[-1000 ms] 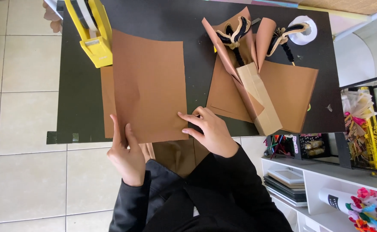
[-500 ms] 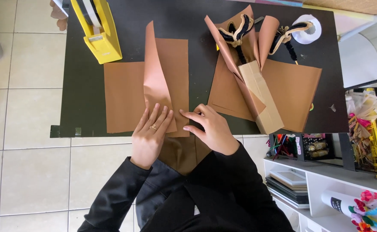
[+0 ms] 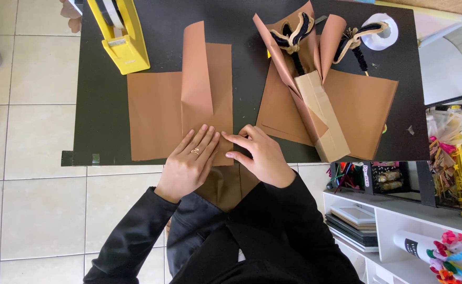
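**Both hands flat on a folded brown sheet at the bench's near edge**

Head view: The left hand (image 3: 189, 163) lies palm down on the brown sheet (image 3: 154, 113), fingers (image 3: 202, 139) straight and slightly spread, pinning the paper rather than gripping it; a ring shows on 1 finger. The right hand (image 3: 260, 155) sits just beside it, fingers loosely curled, their tips pressing the sheet's lower right corner; it grips nothing either. The sheet lies at the front middle of the black bench (image 3: 99, 126), its lower edge level with the bench's near edge. It is matte, smooth and rectangular, and 1 long tapering flap (image 3: 197, 68) is folded over, its crease running from the hands toward the far edge.

To the left of the sheet a strip of bare bench runs to the left edge. Between the sheet and the second brown sheet (image 3: 362, 108) on the right there is a narrow dark gap. On that second sheet rest a flat tan box (image 3: 323, 118) set at an angle and 2 paper cones (image 3: 304, 42) holding dark fuzzy stems.

A yellow tape dispenser (image 3: 123, 39), hard and glossy, stands at the far left, well apart from the hands. A white tape roll (image 3: 381, 31) lies at the far right corner. White shelves (image 3: 404, 231) stand right of the bench over pale floor tiles (image 3: 26, 210).
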